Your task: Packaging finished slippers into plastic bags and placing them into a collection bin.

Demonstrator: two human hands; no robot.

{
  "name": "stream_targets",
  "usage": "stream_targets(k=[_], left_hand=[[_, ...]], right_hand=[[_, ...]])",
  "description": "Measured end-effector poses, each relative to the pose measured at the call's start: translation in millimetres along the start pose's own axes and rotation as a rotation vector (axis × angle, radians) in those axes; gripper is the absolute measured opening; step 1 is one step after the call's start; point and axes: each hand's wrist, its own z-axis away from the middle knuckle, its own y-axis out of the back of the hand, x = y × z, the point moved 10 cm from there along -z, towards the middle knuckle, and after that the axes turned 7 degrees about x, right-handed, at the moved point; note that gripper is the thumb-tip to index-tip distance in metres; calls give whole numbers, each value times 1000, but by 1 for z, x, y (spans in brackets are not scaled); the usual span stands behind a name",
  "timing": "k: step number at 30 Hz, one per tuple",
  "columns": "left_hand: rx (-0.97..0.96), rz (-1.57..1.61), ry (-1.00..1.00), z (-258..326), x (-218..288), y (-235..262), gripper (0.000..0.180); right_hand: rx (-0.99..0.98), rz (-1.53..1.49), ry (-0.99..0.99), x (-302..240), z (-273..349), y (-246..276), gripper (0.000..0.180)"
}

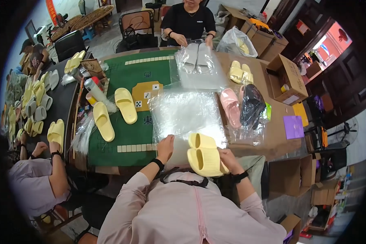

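Observation:
A pair of pale yellow slippers is held together in my right hand, its fingers closed at their right side. The slippers are over the near edge of the table, in front of my chest. My left hand is closed at the near left edge of a clear plastic bag, with the fingertips partly hidden. That shiny bag lies flat on a stack in the middle of the table. Two loose yellow slippers lie to the left on a green mat.
Across the table, a person handles grey slippers on clear bags. Pink slippers, a dark bagged pair and a cardboard box are to the right. At left, another person's hand touches yellow slippers.

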Motion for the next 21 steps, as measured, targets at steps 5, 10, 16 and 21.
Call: stream_targets(k=[5, 10, 16, 21], left_hand=[[137, 138, -114, -9, 27, 21, 17], [158, 231, -301, -8, 66, 42, 18], [133, 140, -472, 1, 87, 47, 27], [61, 161, -477, 8, 96, 33, 28]], right_hand=[[-66, 73, 31, -22, -2, -37, 25], [62, 272, 65, -27, -16, -32, 25], [219, 427, 302, -52, -18, -27, 18], [296, 394, 427, -50, -22, -19, 20]])
